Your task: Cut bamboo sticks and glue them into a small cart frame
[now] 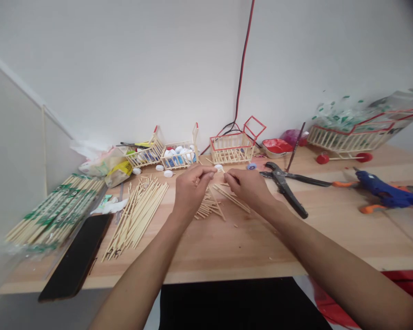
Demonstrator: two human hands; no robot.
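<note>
My left hand (192, 190) and my right hand (248, 188) meet over the middle of the wooden table (227, 243), both pinched on a thin wooden stick (220, 170) held between their fingertips. A second stick (216, 207) slants down from my left hand. Beneath the hands lies a small pile of short cut sticks (208, 208). Black cutting pliers (285, 185) lie just right of my right hand.
A loose pile of long sticks (137, 215) and packs of wrapped chopsticks (55, 213) lie left, with a black phone (77, 256) at the edge. Small stick baskets (232, 146) stand at the back. A blue glue gun (388, 195) lies right.
</note>
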